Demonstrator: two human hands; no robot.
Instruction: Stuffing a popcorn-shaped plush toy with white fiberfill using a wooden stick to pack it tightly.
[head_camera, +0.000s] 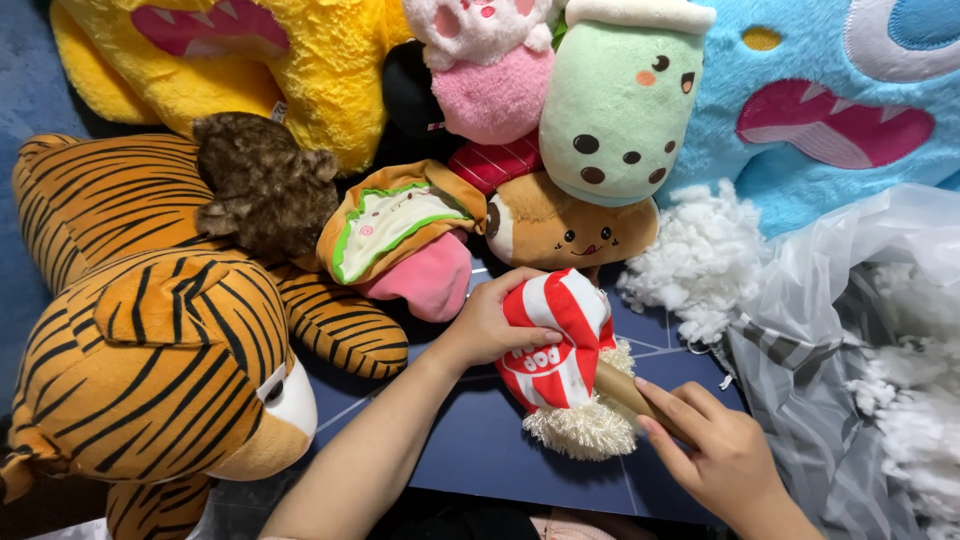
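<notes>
Two hands work mid-bench: the left hand (490, 325) grips a red-and-white striped plush (560, 340), the right hand (715, 455) pinches a wooden stick (625, 392) pushed inside; loose stuffing (700, 260) waits at the far edge.

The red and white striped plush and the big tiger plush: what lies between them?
In the head view, the left hand and its forearm cross that stretch, the hand gripping the red and white striped plush. Under them shows the dark blue mat, up to the tiger plush.

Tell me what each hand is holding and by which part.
Left hand grips the red-and-white striped popcorn plush by its upper side. Right hand holds a brown stick by its near end, far end in the plush.
</notes>
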